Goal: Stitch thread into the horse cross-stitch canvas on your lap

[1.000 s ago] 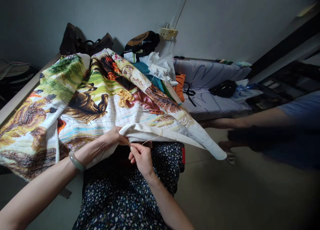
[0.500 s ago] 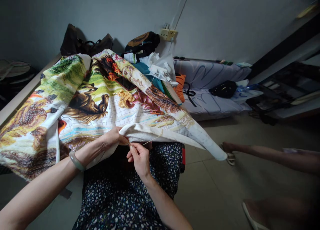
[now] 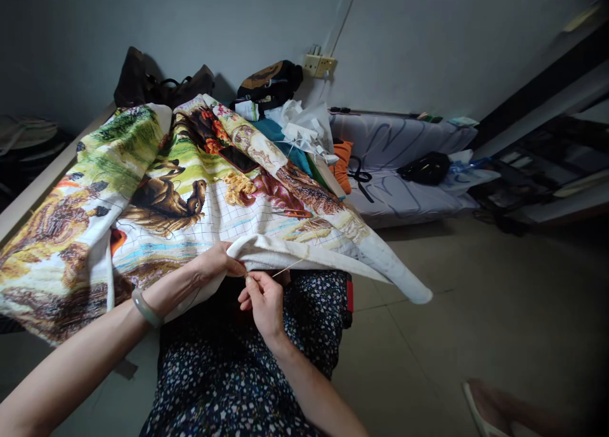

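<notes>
Below, left hand (image 3: 216,264) grips folded canvas (image 3: 266,247) edge; right hand (image 3: 263,297) pinches thread (image 3: 290,267) underneath.

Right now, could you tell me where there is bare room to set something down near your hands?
The tiled floor to the right of the embroidered cloth is bare, up to a foot at the lower right. The bed has free mattress between the black bag and the orange item. It is crowded where the left hand and right hand work the cloth's edge.
</notes>
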Demonstrator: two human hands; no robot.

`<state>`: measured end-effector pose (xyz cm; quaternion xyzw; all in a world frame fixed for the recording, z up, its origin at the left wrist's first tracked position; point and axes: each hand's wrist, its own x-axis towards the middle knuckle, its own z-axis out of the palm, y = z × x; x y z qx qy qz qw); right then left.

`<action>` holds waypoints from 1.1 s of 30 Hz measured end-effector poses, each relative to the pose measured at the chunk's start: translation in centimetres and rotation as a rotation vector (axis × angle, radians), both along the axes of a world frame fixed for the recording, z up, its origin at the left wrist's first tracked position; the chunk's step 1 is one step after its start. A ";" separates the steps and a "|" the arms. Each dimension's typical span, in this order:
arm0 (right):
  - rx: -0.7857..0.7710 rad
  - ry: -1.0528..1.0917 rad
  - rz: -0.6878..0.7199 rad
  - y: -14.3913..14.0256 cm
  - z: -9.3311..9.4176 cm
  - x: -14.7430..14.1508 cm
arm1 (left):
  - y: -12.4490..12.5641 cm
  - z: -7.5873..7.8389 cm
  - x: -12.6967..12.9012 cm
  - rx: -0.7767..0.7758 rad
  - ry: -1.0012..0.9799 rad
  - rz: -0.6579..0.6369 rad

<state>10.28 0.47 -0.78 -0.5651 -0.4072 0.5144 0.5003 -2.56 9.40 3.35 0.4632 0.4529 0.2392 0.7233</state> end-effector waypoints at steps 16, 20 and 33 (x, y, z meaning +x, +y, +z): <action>0.054 0.067 -0.033 0.4 -0.9 -0.3 | 0.0 -0.1 0.0 0.010 -0.027 -0.002; 0.065 0.066 -0.027 0.5 -1.1 -0.3 | 0.1 0.0 0.0 0.003 -0.032 -0.008; 0.199 -0.241 0.004 1.2 -0.3 -0.1 | 0.2 0.0 -0.2 -0.010 -0.055 -0.051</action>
